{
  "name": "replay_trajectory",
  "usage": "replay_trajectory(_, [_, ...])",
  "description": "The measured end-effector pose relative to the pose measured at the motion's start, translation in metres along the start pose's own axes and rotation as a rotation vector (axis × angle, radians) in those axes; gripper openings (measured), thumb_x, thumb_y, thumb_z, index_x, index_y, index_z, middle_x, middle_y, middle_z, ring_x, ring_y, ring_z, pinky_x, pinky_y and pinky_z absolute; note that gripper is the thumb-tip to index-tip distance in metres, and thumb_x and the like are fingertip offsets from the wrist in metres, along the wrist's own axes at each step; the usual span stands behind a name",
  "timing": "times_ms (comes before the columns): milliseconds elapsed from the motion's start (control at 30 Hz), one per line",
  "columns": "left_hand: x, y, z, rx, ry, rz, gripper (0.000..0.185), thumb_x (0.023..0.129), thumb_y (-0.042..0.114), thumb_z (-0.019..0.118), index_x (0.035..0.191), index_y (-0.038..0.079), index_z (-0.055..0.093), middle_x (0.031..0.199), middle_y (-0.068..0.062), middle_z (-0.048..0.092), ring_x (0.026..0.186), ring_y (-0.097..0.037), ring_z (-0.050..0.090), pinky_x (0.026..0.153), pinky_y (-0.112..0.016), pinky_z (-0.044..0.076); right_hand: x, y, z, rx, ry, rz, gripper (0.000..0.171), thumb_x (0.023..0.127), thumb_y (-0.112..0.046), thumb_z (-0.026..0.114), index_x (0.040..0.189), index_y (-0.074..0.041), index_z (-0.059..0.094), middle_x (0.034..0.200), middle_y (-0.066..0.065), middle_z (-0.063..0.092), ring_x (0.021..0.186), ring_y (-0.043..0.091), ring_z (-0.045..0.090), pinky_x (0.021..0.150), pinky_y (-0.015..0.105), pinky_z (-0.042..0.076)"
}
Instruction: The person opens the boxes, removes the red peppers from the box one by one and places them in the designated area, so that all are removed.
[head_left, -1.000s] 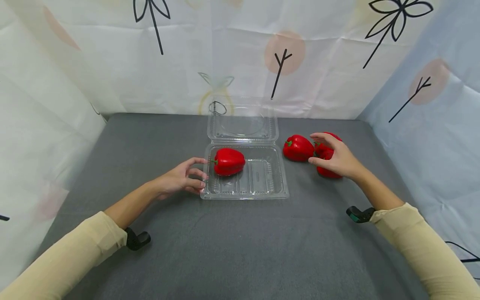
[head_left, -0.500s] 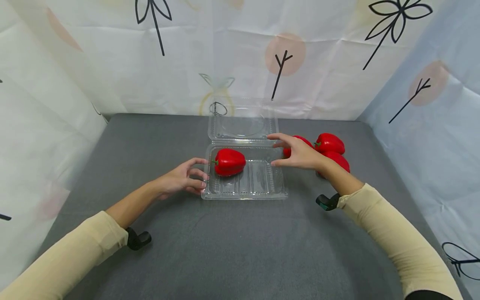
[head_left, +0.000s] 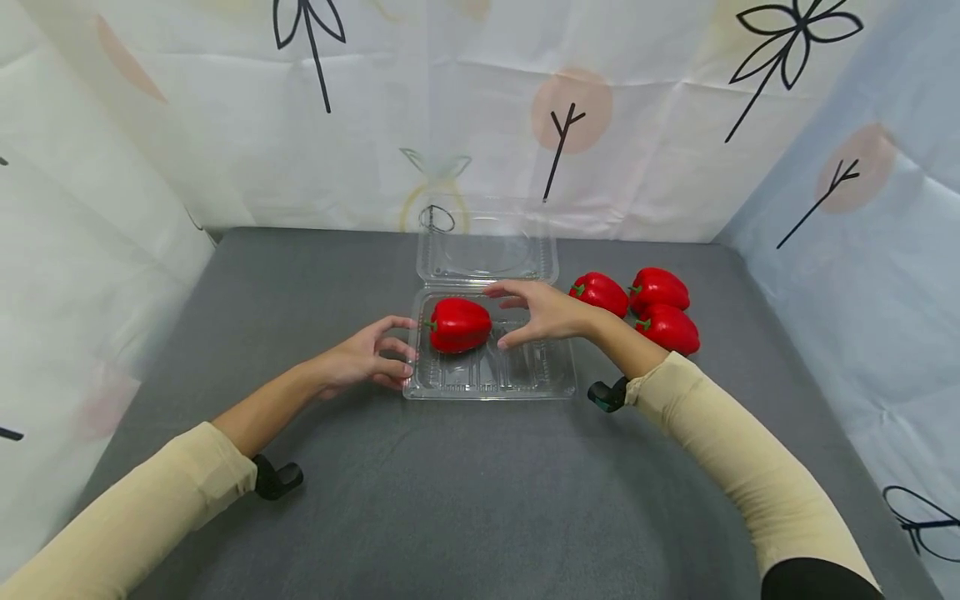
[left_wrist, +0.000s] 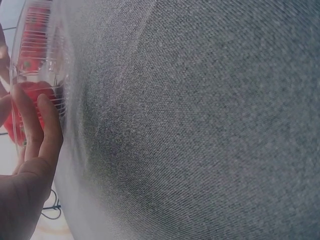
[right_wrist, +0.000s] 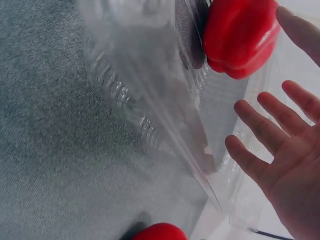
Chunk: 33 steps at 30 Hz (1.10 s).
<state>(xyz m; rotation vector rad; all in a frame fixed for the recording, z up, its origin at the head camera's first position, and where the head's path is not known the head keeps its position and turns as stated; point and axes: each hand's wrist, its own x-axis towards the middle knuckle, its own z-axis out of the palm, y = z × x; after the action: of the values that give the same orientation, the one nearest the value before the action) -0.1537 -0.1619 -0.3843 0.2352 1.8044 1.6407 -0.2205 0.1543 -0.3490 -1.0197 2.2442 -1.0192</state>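
Note:
A clear plastic clamshell tray (head_left: 525,375) lies open on the grey table, its lid (head_left: 487,250) folded back. One red bell pepper (head_left: 459,323) lies in the tray's left half. My right hand (head_left: 510,317) hovers over the tray just right of that pepper, fingers spread, holding nothing. The right wrist view shows the same pepper (right_wrist: 240,35) ahead of the spread fingers (right_wrist: 260,120). My left hand (head_left: 393,346) rests at the tray's left rim, with its fingers (left_wrist: 42,130) lying against the tray wall (left_wrist: 40,50).
Three more red peppers (head_left: 600,293), (head_left: 660,287), (head_left: 670,327) lie together on the table right of the tray. Patterned fabric walls (head_left: 675,125) close off the back and both sides. Bare grey table surface (head_left: 465,500) stretches in front.
My right hand has left the loose peppers and swept left over the tray, empty, ending beside the pepper inside. The left hand has stayed put.

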Motion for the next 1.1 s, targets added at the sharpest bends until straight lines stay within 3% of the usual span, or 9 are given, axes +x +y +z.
replay_trajectory(433, [0.0,0.0,-0.001,-0.006,0.003,-0.006,0.074,0.082,0.003,0.068,0.14,0.013,0.023,0.119,-0.027,0.048,0.082,-0.026,0.062,0.079,-0.043,0.052,0.018,-0.004,0.01,0.019,-0.053,0.069,0.077,0.075,-0.021,0.077,0.138,-0.008,0.036,0.14,0.01,0.041,0.122,0.031,0.045,0.1,0.048,0.037])
replay_trajectory(700, [0.002,-0.001,-0.001,-0.005,0.01,-0.02,0.073,0.082,0.003,0.067,0.14,0.013,0.024,0.117,-0.024,0.05,0.083,-0.025,0.062,0.079,-0.042,0.052,0.026,-0.005,0.012,-0.043,-0.06,0.121,0.071,0.075,-0.022,0.077,0.136,-0.015,0.04,0.128,0.008,0.051,0.109,0.024,0.055,0.09,0.041,0.047])
replay_trajectory(1100, [0.001,0.001,0.001,0.004,0.021,-0.023,0.072,0.082,0.003,0.067,0.14,0.013,0.024,0.114,-0.021,0.052,0.081,-0.026,0.062,0.079,-0.042,0.052,0.037,-0.008,0.019,-0.099,-0.081,0.141,0.067,0.079,-0.011,0.072,0.137,-0.012,0.039,0.128,0.011,0.051,0.107,0.024,0.057,0.086,0.033,0.049])
